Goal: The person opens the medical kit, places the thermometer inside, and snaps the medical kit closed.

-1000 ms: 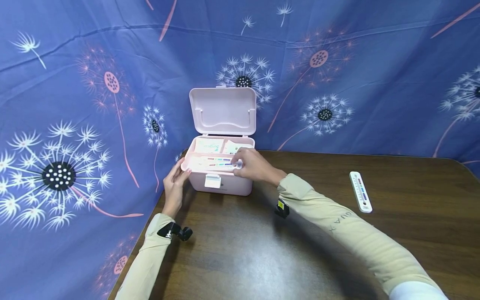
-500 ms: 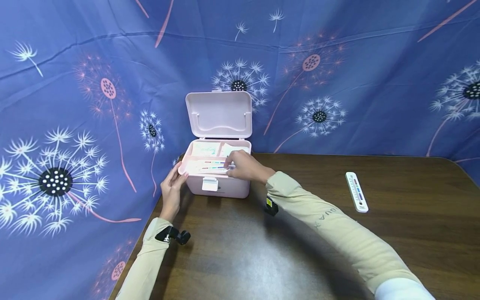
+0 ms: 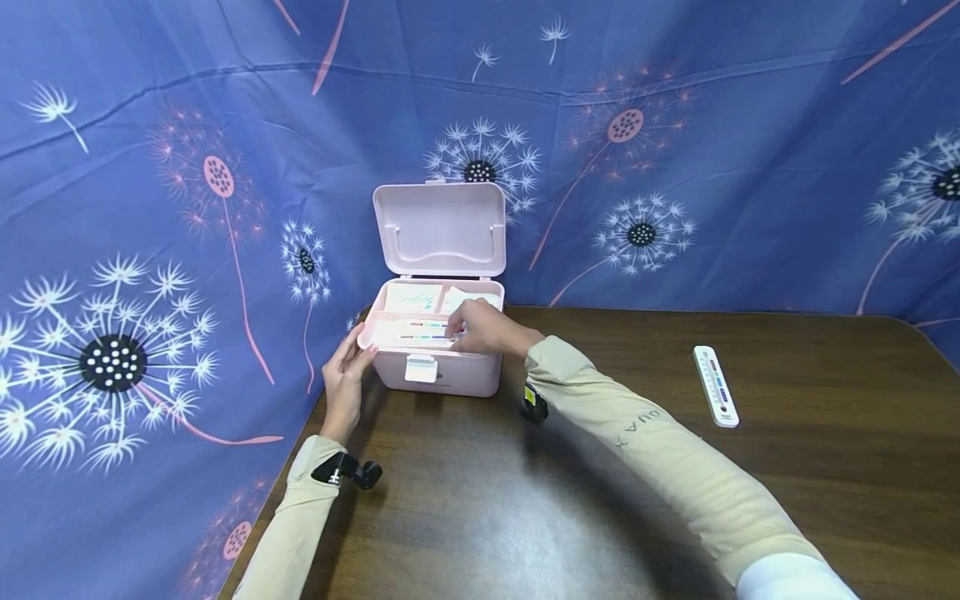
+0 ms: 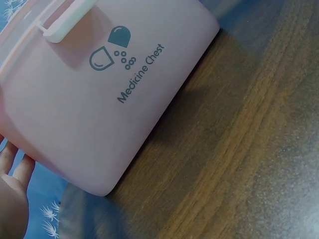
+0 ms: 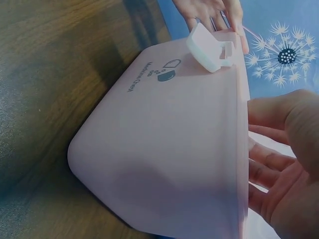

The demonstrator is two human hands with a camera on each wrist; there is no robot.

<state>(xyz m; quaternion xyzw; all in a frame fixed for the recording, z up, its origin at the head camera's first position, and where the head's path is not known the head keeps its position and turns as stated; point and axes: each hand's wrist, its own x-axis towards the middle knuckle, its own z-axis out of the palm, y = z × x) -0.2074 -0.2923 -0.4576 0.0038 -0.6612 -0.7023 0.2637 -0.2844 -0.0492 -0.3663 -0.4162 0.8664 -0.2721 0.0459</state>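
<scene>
A pink medicine chest (image 3: 468,373) stands at the back left with its lid (image 3: 441,229) raised. In its front tray lie white thermometers (image 3: 420,337) with coloured strips. My right hand (image 3: 483,325) reaches into the tray, thumb and fingers curled at the right end of a thermometer; in the right wrist view the chest's rim hides the fingertips. With my left hand (image 3: 343,383) I hold the chest's front left corner, thumb at the front and fingers along the side. The white latch (image 3: 422,368) hangs open on the front.
Another white thermometer (image 3: 716,387) lies on the brown wooden table (image 3: 480,483), to the right. Packets (image 3: 413,297) fill the chest's rear compartments. A blue dandelion-print cloth (image 3: 315,125) hangs behind and to the left of the table.
My right hand has moved slightly left within the tray, and the sleeve has swung left and inward. The left hand keeps its place on the corner. The head view has shifted slightly.
</scene>
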